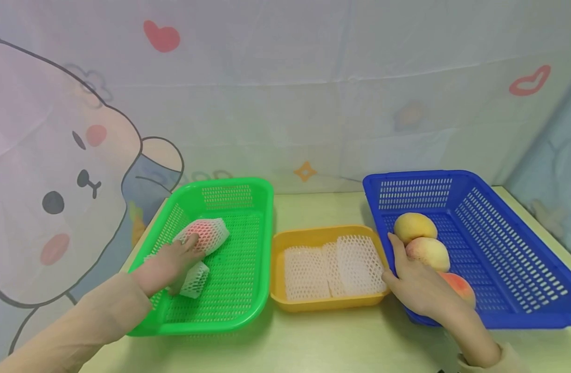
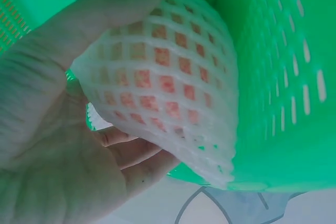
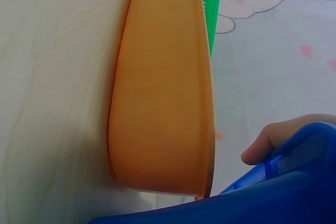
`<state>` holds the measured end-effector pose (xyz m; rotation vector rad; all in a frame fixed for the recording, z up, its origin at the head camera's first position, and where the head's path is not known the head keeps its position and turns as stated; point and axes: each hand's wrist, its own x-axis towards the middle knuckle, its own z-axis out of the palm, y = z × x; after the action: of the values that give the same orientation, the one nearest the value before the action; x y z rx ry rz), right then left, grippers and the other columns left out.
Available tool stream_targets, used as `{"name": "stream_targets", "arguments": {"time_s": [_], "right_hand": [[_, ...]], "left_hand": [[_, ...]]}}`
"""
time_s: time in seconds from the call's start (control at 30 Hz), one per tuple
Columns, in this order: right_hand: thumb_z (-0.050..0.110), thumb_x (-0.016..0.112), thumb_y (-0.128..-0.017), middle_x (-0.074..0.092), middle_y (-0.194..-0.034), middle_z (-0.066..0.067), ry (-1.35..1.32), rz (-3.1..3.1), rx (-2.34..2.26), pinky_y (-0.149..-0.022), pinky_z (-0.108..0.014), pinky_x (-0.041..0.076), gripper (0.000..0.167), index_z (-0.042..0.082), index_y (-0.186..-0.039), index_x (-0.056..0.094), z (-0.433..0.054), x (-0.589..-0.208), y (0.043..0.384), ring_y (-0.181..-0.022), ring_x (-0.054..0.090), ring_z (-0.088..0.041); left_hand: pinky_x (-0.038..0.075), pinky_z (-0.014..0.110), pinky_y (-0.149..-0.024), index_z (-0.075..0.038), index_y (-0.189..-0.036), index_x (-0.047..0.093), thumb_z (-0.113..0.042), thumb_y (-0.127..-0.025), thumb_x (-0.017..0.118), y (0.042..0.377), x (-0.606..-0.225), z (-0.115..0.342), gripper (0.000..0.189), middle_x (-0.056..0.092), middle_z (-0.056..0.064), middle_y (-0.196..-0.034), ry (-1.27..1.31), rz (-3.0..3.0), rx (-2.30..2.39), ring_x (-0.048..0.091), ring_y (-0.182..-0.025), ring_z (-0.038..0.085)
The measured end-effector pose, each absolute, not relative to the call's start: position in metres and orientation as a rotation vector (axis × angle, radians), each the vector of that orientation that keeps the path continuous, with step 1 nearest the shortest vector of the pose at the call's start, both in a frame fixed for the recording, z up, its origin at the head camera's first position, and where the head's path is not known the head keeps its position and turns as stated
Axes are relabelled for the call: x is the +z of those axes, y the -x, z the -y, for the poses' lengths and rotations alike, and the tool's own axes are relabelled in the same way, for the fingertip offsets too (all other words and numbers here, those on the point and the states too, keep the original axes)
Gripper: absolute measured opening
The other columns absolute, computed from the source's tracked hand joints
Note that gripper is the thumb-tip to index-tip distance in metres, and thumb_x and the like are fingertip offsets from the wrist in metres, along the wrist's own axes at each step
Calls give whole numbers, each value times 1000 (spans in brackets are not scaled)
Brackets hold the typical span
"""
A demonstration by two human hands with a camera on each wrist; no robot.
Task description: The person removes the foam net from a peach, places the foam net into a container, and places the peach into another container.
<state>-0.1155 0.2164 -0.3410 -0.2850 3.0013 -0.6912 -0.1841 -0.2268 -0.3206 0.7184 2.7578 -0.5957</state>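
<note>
My left hand (image 1: 173, 261) is inside the green basket (image 1: 239, 316), holding a peach in a white foam net (image 1: 208, 234). In the left wrist view, the thumb lies over the netted peach (image 2: 168, 77) and the other fingers curl beneath it, with pink skin showing through the mesh. More white foam netting (image 1: 194, 281) lies under that hand, partly hidden by it. On the left rim of the blue basket (image 1: 532, 318) rests my right hand (image 1: 420, 287), its fingers relaxed beside three bare peaches (image 1: 427, 254). One fingertip (image 3: 257, 150) shows over that rim in the right wrist view.
Between the two baskets stands a low orange tray (image 1: 323, 305) with several flat white foam nets (image 1: 360, 264) in it. All three containers sit on a pale wooden table (image 1: 313, 342). A printed curtain (image 1: 285, 119) hangs right behind them.
</note>
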Motion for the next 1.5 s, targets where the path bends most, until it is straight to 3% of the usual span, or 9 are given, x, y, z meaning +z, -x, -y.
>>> {"name": "stream_targets", "arguments": {"time_s": [0.23,0.47,0.67,0.83,1.37,1.5], "right_hand": [[25,47,-96,48,-137,-34,293,-3003,-685,-76,-51,51,74,-5,-151,7,-215,-341,116,-85,60,-26],[24,47,-95,46,-138,-34,304,-3018,-688,-83,-56,49,73,-5,-150,9,-215,-342,115,-99,63,-35],[24,47,-95,47,-137,-34,305,-3026,-686,-82,-55,49,73,-6,-150,10,-216,-343,115,-96,64,-33],[24,47,-95,47,-137,-34,304,-3026,-683,-83,-56,49,73,-5,-150,10,-216,-343,115,-98,64,-34],[25,46,-95,47,-137,-34,293,-3024,-677,-84,-57,48,73,-5,-150,9,-215,-342,115,-99,63,-35],[25,46,-96,47,-137,-34,293,-3024,-676,-85,-57,48,73,-5,-150,9,-215,-342,115,-100,63,-36]], "left_hand": [[48,40,-59,-9,-109,58,-6,-48,91,184,-320,228,70,46,18,-117,-743,-2782,-590,47,-80,30],[49,40,-59,-9,-113,57,-8,-47,91,183,-318,229,74,43,19,-123,-692,-2765,-541,47,-81,30],[51,48,-69,-8,-130,52,-12,-53,91,183,-312,228,86,37,24,-142,-582,-2705,-463,52,-106,45],[50,57,-81,-6,-133,50,-11,-56,90,180,-309,229,87,35,28,-145,-561,-2690,-395,47,-118,54],[42,66,-91,-6,-132,51,-14,-55,90,174,-304,230,87,37,31,-145,-567,-2736,-337,39,-124,59],[47,61,-83,-8,-130,52,-21,-54,91,173,-303,227,86,43,29,-133,-565,-2734,-399,47,-114,52]]}}
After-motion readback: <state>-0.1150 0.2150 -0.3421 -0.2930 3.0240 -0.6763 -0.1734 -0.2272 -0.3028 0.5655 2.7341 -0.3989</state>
